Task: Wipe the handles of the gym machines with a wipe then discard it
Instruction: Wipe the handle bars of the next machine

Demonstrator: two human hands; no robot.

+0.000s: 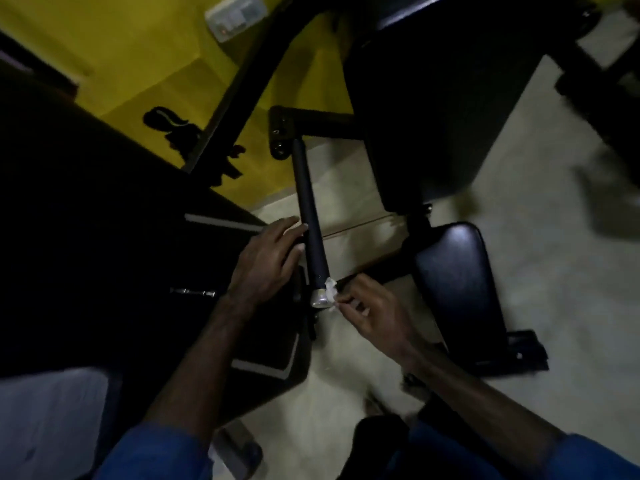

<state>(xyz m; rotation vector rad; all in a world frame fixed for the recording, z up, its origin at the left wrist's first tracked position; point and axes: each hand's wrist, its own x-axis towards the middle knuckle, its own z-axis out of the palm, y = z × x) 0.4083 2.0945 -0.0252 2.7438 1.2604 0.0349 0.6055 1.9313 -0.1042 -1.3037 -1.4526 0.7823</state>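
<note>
A long black machine handle (309,209) runs from a bracket at the top down to a silver end cap (320,301). My right hand (372,315) pinches a small white wipe (331,291) and holds it against the handle's lower end, beside the cap. To the left of the handle's middle, my left hand (268,259) reaches with straight fingers, and its fingertips touch or nearly touch the grip. The scene is dim and slightly blurred.
A black padded seat (460,289) and a backrest pad (436,98) stand to the right of the handle. A dark weight stack housing (104,237) fills the left. Behind is a yellow wall (138,46) with a switch plate (235,15). The floor (536,237) is pale.
</note>
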